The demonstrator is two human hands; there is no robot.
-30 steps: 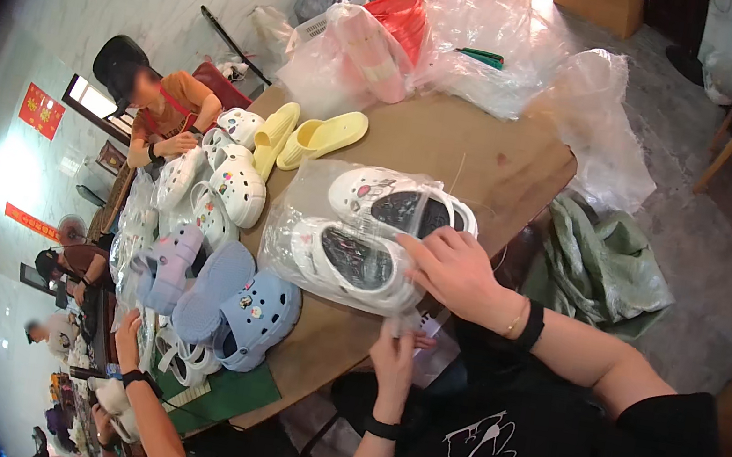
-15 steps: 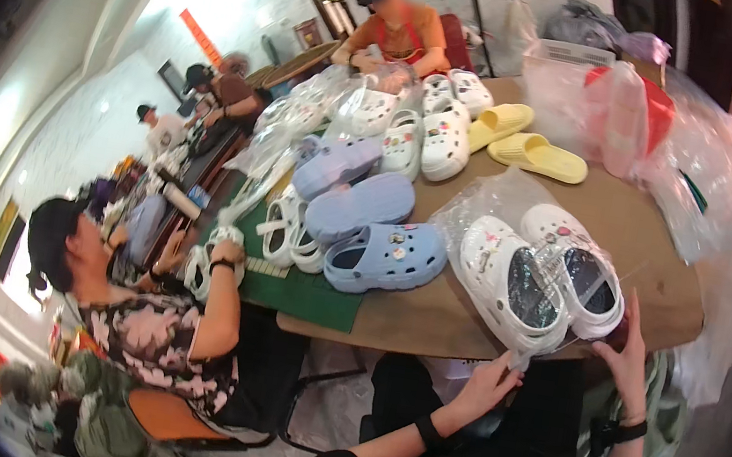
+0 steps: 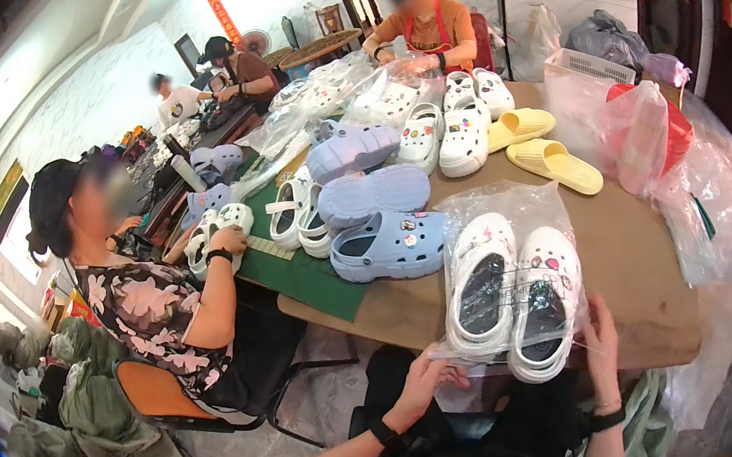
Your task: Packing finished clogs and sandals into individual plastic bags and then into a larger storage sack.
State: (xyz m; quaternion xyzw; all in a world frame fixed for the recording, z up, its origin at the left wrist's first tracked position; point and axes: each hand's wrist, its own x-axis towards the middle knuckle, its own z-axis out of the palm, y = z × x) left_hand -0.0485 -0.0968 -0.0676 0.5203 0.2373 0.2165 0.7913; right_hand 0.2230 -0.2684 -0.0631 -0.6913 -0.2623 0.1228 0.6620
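A pair of white clogs (image 3: 552, 266) with small charms sits side by side at the table's near edge, heels toward me. A see-through plastic bag (image 3: 522, 200) covers their toes and spreads out beyond them. My left hand (image 3: 425, 381) is closed at the left clog's heel, pinching the bag's edge between thumb and fingers. At the right clog's outer side, my right hand (image 3: 599, 344) has its fingers bent around the bag's side edge. Part of its grip is hidden by the plastic.
Blue clogs (image 3: 392, 247), white strapped shoes (image 3: 290, 210), charmed white clogs (image 3: 464, 139) and yellow slides (image 3: 555, 165) lie farther off on the brown table (image 3: 639, 269). One co-worker (image 3: 158, 292) sits at left, another (image 3: 429, 25) across. Plastic bags hang at the right edge.
The clogs have turned to point straight away from me and shifted nearer. My left hand has moved left with the bag's edge; my right hand has come in against the bag's side.
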